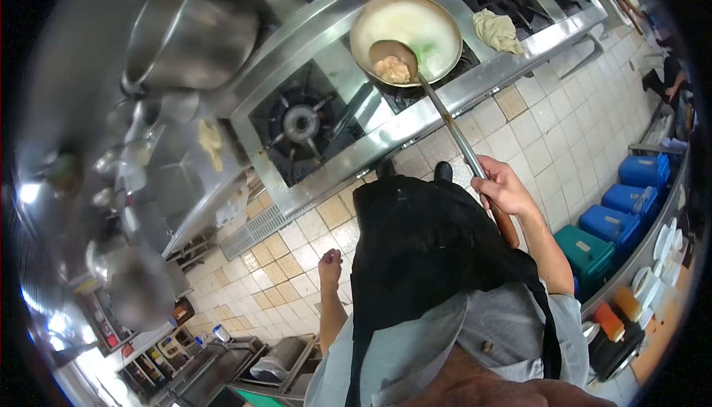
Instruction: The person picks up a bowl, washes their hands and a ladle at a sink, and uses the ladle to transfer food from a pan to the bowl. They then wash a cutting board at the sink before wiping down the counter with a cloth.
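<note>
Gripping a long-handled ladle (452, 122), head view, right of centre: right hand (503, 184), fingers wrapped about the shaft, a brown grip end projecting below. Long shaft presumably chosen to hold the hand off from the heat.

Ladle bowl: upper centre of frame, at the lower left of a round pan (359, 32), bearing a pale lump of food (393, 70). Contact of bowl with pan bottom: cannot be told. Bowl held level, seemingly so that the lump stays in. Pan contents: whitish liquid (409, 23).

Left hand (330, 267): below centre, left of the black apron (437, 244); fingers curled in, nothing seen in it; hanging aside, probably because the ladle needs one hand only.

Pan: set on a burner of the steel stove (278, 198), presumably for heating. Folded cloth (497, 31): just right of the pan, likely within reach for hot metal. Large pot (196, 36): upper left.

Count: ladle, one; pan, one; food lump, one; cloth, one; large pot, one; burners in the pan's row, three, counting that under the pan; blue bins (629, 199), right of frame, three; green bin (584, 253), one. White dishes, right edge: several, too crowded to count.
</note>
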Tool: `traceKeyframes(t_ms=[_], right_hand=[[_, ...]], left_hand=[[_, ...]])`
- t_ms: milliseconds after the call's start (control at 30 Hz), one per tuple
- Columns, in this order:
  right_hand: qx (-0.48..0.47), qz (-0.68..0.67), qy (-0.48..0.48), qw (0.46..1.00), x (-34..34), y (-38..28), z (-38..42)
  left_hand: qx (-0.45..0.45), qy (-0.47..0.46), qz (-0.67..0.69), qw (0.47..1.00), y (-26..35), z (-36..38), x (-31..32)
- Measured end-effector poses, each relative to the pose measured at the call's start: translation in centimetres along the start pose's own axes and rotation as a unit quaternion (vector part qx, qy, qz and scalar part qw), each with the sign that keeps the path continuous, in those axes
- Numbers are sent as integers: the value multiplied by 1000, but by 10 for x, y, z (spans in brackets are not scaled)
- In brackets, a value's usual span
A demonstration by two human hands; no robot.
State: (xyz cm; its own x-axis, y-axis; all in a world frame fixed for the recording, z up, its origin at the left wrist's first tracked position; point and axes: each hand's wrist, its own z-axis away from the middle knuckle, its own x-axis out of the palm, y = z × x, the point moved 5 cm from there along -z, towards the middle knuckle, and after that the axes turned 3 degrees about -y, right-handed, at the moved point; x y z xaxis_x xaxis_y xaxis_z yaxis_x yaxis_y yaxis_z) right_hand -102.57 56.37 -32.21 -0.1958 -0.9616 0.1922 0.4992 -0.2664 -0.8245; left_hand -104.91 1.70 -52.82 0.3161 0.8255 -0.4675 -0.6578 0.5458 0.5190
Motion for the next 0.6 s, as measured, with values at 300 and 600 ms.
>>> traceKeyframes(t_ms=[300, 600], right_hand=[[-2, -181, -43, 982, -32, 7, -10], [-22, -193, -4, 981, 20, -24, 16]], left_hand=[[97, 17, -59, 993, -220, 82, 42], [-70, 74, -2, 995, -163, 126, 28]])
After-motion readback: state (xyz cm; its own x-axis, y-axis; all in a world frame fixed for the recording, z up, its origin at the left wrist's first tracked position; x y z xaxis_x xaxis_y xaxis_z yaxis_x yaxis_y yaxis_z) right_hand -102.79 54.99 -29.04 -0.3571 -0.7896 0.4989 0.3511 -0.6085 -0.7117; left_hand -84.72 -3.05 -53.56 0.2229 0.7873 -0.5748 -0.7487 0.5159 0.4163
